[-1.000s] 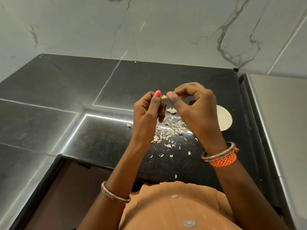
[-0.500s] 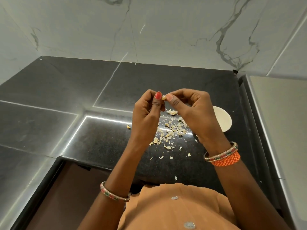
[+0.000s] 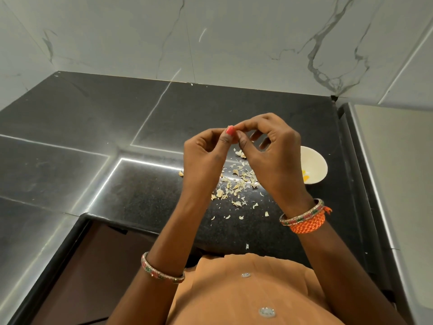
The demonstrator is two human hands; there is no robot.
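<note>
My left hand and my right hand meet fingertip to fingertip above the black counter. Together they pinch a small pale piece, likely a garlic clove, which the fingers almost wholly hide. Below the hands lies a scatter of pale peel scraps on the counter. A small white bowl with a little yellow in it stands just right of my right hand, partly covered by it.
A marble wall backs the counter. A pale steel surface runs along the right side behind a raised black edge. One loose clove-like piece lies left of the peel pile. The counter's front edge steps back at lower left.
Both hands stayed together over the peel pile and closed tighter around the small piece, which showed between the fingertips earlier and is now nearly hidden. The view shifted slightly.
</note>
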